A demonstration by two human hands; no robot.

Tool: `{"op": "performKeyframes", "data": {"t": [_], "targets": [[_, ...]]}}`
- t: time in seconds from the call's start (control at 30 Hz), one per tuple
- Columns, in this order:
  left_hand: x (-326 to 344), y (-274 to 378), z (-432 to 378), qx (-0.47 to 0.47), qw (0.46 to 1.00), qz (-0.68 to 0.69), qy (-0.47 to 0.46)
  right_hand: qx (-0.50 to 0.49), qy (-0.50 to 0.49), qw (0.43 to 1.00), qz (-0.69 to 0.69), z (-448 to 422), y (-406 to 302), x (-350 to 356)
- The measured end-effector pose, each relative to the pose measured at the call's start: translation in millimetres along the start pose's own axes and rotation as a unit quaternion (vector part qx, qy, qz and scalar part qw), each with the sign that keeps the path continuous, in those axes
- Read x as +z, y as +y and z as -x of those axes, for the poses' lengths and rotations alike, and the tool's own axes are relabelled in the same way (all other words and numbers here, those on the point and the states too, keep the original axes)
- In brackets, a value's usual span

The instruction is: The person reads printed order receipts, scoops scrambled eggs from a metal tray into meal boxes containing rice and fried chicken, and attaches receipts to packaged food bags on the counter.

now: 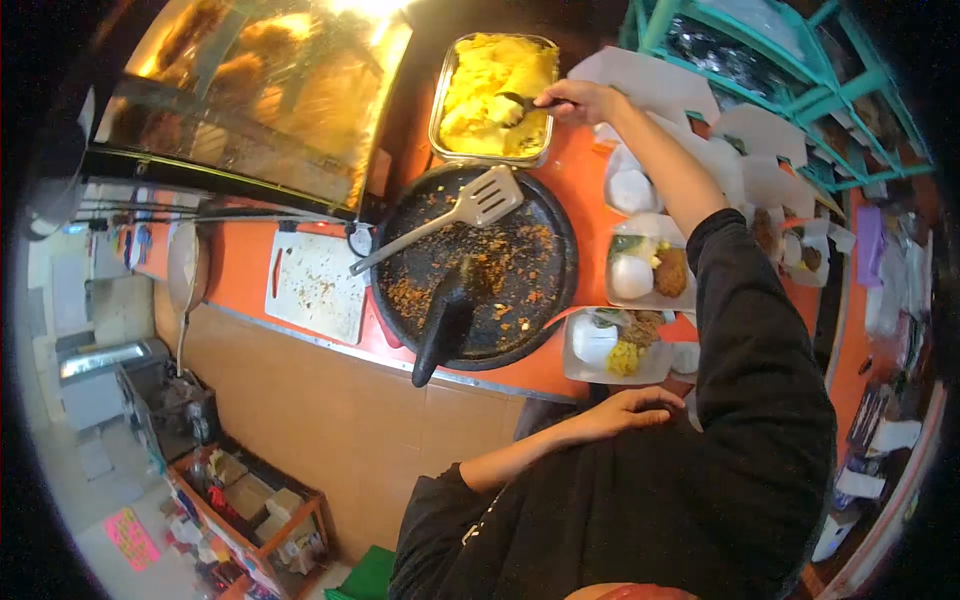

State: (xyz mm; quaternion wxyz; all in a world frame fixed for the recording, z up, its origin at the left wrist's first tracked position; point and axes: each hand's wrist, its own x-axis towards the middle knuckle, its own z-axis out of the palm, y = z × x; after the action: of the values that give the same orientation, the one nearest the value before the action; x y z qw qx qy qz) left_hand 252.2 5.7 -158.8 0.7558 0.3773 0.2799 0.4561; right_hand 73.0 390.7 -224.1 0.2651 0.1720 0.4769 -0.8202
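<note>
My right hand (576, 103) grips the handle of a dark spoon (516, 105). The spoon's bowl rests in crumbly yellow food (487, 90) that fills a rectangular dish (437, 139). Close to my body, my left hand (628, 412) holds nothing, its fingers loosely bent below the nearest meal box. That open paper box (577, 369) contains white rice, browned food and some yellow food. Another open box (646, 298) behind it has rice, greens and a fried brown piece. Farther boxes (630, 191) are partly hidden by my right arm.
A broad stone mortar (480, 330) with brown crumbs holds a stone pestle (442, 322) and a slotted turner (487, 196). A white cutting board (319, 285) lies left. A lit glass food case (255, 97) stands upper left; a teal rack (806, 105) stands upper right.
</note>
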Motion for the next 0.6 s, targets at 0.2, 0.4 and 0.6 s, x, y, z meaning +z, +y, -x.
{"op": "performKeyframes", "data": {"t": [0.2, 0.4, 0.6], "targets": [[14.4, 8.4, -12.6, -0.026, 1.000, -0.001, -0.016, -0.196, 0.071, 0.978, -0.002, 122.8, -25.4, 70.5], [47.6, 35.2, -81.4, 0.061, 0.930, -0.363, -0.006, -0.221, 0.355, 0.908, -0.017, 352.5, 67.1, 101.7], [19.4, 45.9, -217.2, 0.206, 0.617, -0.730, 0.210, -0.195, 0.407, 0.878, -0.159, 444.4, 181.7, 74.0]]}}
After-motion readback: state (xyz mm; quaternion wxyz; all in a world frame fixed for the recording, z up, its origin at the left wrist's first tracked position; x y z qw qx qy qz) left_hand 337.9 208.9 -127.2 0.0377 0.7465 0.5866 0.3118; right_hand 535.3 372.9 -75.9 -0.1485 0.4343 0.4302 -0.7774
